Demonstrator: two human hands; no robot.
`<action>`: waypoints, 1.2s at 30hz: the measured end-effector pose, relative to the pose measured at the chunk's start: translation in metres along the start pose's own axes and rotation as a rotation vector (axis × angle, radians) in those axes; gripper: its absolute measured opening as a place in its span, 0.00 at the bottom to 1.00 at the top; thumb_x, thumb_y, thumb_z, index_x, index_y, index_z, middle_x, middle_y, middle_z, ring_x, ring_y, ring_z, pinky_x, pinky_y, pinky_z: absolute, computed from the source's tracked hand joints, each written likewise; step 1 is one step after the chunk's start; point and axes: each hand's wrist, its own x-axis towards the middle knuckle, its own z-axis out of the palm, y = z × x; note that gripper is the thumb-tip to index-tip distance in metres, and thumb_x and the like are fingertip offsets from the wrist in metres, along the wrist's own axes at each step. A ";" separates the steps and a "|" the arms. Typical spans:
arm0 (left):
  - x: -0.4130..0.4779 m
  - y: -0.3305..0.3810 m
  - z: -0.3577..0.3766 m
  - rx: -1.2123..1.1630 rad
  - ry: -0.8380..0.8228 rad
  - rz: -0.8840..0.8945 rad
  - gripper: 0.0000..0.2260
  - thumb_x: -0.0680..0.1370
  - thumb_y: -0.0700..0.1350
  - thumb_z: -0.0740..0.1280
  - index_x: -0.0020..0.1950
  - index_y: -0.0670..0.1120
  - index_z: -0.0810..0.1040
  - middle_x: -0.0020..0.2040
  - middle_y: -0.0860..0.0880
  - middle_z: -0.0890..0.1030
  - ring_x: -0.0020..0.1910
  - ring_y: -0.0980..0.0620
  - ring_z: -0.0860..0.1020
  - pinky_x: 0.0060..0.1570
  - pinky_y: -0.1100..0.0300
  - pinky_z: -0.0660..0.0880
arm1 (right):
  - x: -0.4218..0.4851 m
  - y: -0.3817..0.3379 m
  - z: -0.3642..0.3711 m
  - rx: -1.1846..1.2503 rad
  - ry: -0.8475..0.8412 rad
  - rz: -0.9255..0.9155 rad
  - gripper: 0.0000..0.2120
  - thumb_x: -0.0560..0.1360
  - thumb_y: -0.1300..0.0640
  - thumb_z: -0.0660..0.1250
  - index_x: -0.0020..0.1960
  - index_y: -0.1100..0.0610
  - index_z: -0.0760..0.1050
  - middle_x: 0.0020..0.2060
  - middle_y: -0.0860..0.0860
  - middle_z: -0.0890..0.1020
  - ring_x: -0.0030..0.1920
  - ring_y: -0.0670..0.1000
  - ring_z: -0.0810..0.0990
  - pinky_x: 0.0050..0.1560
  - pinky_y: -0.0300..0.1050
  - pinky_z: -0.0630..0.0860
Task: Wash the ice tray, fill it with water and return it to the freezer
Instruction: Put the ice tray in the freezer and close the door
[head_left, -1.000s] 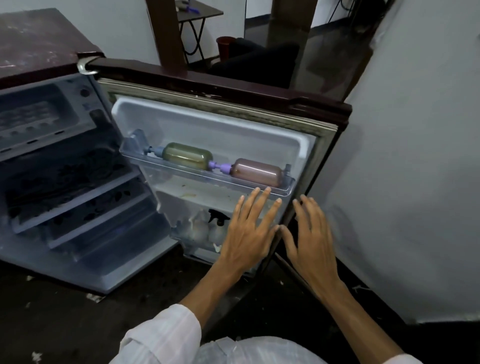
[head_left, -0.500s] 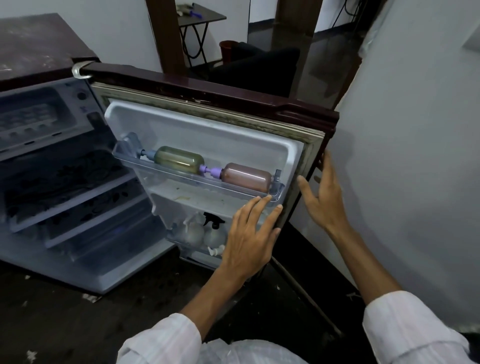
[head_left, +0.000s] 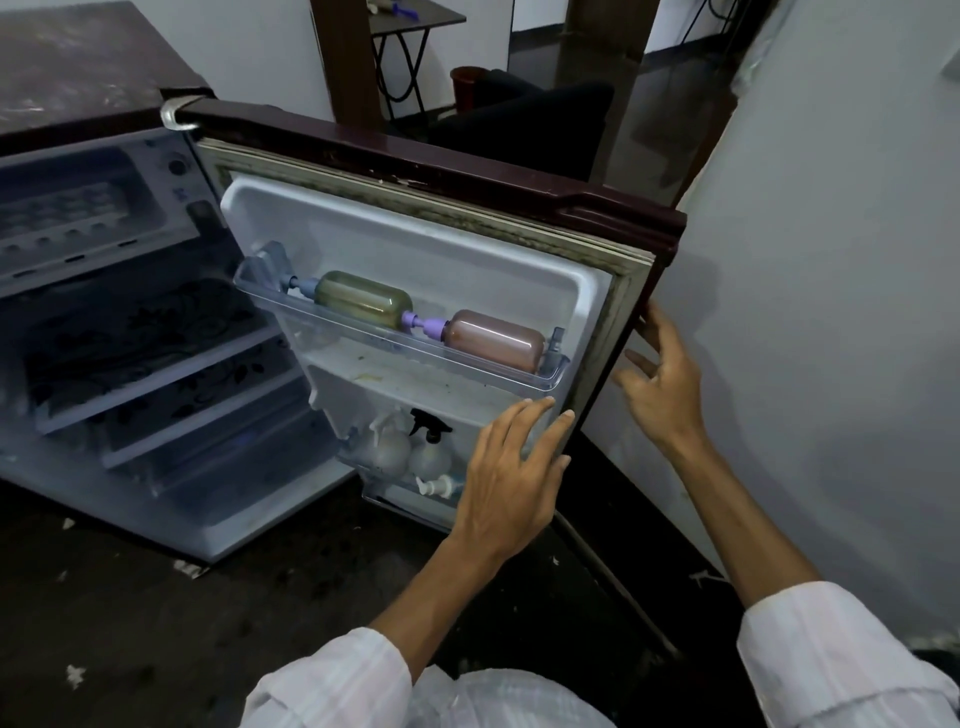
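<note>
Both our hands are open and empty: left hand near the maroon fridge door, right hand at its edge; pale plastic ice tray seems back in the freezer, upper left, so closing comes next

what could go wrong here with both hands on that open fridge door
1. The right hand wraps the door's outer edge close beside the wall; if the door swings wider, fingers might get pinched.
2. The left hand rests by the inner gasket edge; shutting the door could trap it.
3. The green bottle and pink bottle lie sideways on the door shelf; a hard swing may jolt them out.
</note>
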 end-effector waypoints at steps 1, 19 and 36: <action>-0.002 0.002 0.000 -0.007 0.001 -0.003 0.18 0.81 0.47 0.63 0.70 0.44 0.74 0.70 0.42 0.74 0.69 0.45 0.72 0.64 0.48 0.74 | -0.003 0.001 -0.001 -0.003 -0.006 -0.002 0.38 0.72 0.69 0.69 0.77 0.51 0.59 0.74 0.48 0.67 0.72 0.46 0.67 0.68 0.49 0.73; -0.049 0.023 -0.010 -0.112 0.008 -0.042 0.19 0.80 0.45 0.65 0.71 0.44 0.73 0.68 0.44 0.75 0.67 0.48 0.72 0.65 0.54 0.72 | -0.082 -0.026 0.012 0.129 0.107 0.048 0.34 0.75 0.63 0.71 0.76 0.49 0.61 0.66 0.47 0.76 0.61 0.38 0.76 0.58 0.33 0.76; -0.149 0.017 -0.087 -0.152 -0.021 -0.128 0.18 0.80 0.43 0.65 0.70 0.43 0.74 0.63 0.45 0.78 0.61 0.50 0.76 0.62 0.59 0.73 | -0.201 -0.072 0.052 0.080 -0.006 -0.037 0.20 0.78 0.56 0.67 0.69 0.50 0.72 0.59 0.47 0.78 0.59 0.41 0.77 0.58 0.39 0.77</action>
